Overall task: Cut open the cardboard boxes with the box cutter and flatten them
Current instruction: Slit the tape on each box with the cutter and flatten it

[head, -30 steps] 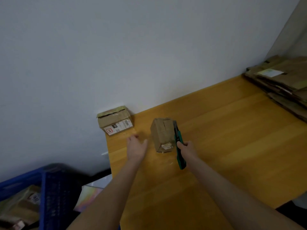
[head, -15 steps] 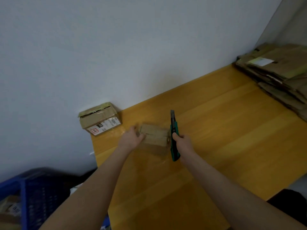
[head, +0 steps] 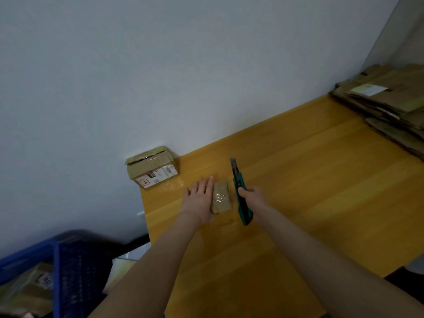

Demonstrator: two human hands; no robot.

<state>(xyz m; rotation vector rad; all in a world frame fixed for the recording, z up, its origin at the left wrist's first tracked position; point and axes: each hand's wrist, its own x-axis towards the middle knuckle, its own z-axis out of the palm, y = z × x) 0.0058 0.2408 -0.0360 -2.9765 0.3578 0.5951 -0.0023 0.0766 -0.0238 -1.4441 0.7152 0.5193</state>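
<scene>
table (head: 321,191) looks slick. far box (head: 151,167) waits by the wall. small box (head: 221,197) lies flat near the table's left end and could slide. cutter (head: 238,187) has its blade out beside it, my right hand (head: 253,197) curled round the handle. left hand (head: 199,198) fingers are straight and together, pressing the small box; a slip could cut them.
</scene>
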